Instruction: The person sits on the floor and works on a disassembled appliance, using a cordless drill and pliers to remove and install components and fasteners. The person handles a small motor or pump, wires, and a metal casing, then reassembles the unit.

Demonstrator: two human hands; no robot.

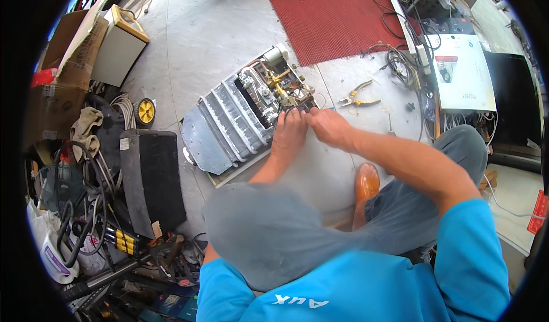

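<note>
An opened gas water heater (223,128) lies on the floor, its ribbed metal body to the left and its brass valve and copper pipes (278,84) exposed at the right end. My left hand (289,132) grips the near edge of that end, fingertips against the fittings. Right beside it, my right hand (329,127) is closed in a pinch at the heater's corner; whatever is between those fingers is hidden. Pliers with yellow-and-black handles (366,103) lie spread on the floor, beyond my right hand. A thin screwdriver (390,125) rests nearer my right forearm.
A red mat (337,16) covers the floor at the far side. To the right are coiled cables (397,62) and a white appliance panel (462,73). Along the left stand a cardboard box (68,102), a black case (151,179) and a yellow-hubbed wheel (146,111). My knee is close below the heater.
</note>
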